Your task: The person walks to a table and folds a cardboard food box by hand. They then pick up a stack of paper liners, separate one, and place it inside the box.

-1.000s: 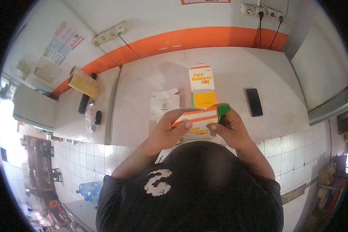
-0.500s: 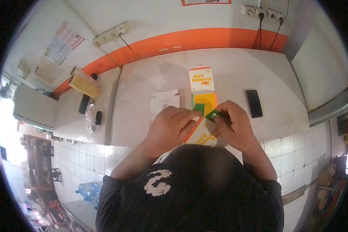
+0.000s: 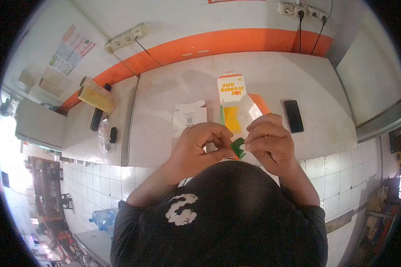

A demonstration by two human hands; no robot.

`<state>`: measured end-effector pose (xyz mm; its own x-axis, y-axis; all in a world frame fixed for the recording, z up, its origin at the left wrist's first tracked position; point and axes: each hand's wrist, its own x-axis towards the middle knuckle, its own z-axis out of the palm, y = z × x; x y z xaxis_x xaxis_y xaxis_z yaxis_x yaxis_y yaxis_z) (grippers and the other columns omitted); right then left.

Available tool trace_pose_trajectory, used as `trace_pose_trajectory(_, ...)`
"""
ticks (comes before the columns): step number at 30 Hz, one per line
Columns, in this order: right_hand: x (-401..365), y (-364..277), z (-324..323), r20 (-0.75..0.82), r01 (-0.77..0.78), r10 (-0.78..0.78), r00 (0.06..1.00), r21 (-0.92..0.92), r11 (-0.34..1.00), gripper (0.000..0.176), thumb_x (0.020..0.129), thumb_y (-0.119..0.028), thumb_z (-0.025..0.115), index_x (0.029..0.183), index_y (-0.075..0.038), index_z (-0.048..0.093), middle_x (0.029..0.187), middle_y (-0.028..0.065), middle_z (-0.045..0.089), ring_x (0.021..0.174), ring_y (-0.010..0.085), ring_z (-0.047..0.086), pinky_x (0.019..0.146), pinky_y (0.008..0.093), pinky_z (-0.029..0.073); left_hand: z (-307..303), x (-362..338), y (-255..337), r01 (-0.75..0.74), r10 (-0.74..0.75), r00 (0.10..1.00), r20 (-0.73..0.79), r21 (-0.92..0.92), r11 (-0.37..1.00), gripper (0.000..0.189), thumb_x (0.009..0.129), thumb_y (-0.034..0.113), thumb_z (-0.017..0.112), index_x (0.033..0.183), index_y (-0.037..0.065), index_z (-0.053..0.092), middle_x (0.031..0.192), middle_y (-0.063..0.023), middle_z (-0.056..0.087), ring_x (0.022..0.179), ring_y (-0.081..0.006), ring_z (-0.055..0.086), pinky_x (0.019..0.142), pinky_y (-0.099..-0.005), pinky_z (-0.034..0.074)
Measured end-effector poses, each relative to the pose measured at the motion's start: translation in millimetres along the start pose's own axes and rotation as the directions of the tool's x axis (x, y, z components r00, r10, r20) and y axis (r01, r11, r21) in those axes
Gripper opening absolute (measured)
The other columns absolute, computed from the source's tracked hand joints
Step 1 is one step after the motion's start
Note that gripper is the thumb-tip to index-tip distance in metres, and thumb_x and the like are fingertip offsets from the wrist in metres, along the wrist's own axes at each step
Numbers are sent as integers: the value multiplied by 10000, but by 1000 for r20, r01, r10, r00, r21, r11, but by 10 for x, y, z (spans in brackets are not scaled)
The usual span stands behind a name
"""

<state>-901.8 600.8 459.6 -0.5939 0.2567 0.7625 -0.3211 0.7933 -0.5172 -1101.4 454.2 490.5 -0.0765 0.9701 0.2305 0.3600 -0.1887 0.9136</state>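
Note:
A partly folded cardboard box lies in front of me, its white panel (image 3: 231,90) printed with yellow lettering and standing farthest from me. Nearer are a yellow panel (image 3: 231,118) and a raised white panel with an orange edge (image 3: 259,104). Close to my body, my left hand (image 3: 204,144) pinches the near end of the carton by a small green flap (image 3: 237,146). Thumb and fingers of my right hand (image 3: 271,143) are pinched together at that flap's right edge. My hands partly hide how the panels join.
A flat white carton with a printed code (image 3: 190,113) lies left of the box. To the right rests a black phone (image 3: 293,116). Yellow film rolls (image 3: 96,98) are on the left-hand table, near a plastic bag (image 3: 103,135). Power strips (image 3: 127,38) hang on the wall.
The lettered panel near my body has swung out of sight, and a white and orange panel now stands up at right. My right hand has shifted slightly; the green flap sits lower.

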Motion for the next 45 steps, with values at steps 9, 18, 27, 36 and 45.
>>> trace_pose_trajectory(9, -27, 11, 79, 88, -80, 75, 993, 48, 996, 176, 796, -86, 816, 926, -179, 741, 1001, -1, 730, 1013, 254, 688, 958, 419, 463, 46, -37, -16, 133, -130, 991, 30, -176, 975, 177, 883, -17, 824, 990, -1, 684, 971, -96, 741, 873, -165, 752, 771, -303, 603)
trace_pose_trajectory(18, -193, 77, 170, 581, -781, 526, 621, 405, 475, 266, 880, -41, 764, 1099, -45, 613, 995, 81, 677, 962, 197, 675, 833, 349, 539, -97, -1, -18, -295, 169, 913, 371, 316, 902, 297, 820, 215, 887, 1023, 70, 725, 938, -67, 726, 889, -257, 725, 839, -413, 570)
trace_pose_trajectory(27, -129, 20, 193, 377, -184, 248, 893, -198, 963, 255, 896, -117, 758, 1133, -30, 714, 967, 151, 688, 866, 360, 677, 794, 399, 536, -186, 24, -226, -330, 310, 941, 136, 568, 754, 258, 822, 222, 880, 968, 71, 731, 922, -87, 709, 861, -294, 695, 808, -420, 542)
trace_pose_trajectory(36, -380, 241, 201, 226, -506, 492, 841, 7, 862, 250, 892, -105, 778, 1112, -10, 708, 965, 174, 711, 893, 358, 701, 816, 429, 556, -164, -27, -305, -212, 241, 971, -6, 450, 867, 90, 906, 73, 747, 914, -11, 716, 729, -132, 624, 630, -304, 618, 591, -397, 489)
trace_pose_trajectory(45, -617, 417, 315, 320, -582, 540, 779, 46, 812, 368, 927, -55, 738, 1273, -14, 620, 1062, 210, 717, 956, 340, 717, 921, 426, 568, -129, -34, -571, -50, 16, 996, 88, 398, 916, 467, 902, 172, 764, 1295, 11, 568, 1084, -225, 717, 972, -406, 714, 844, -424, 563)
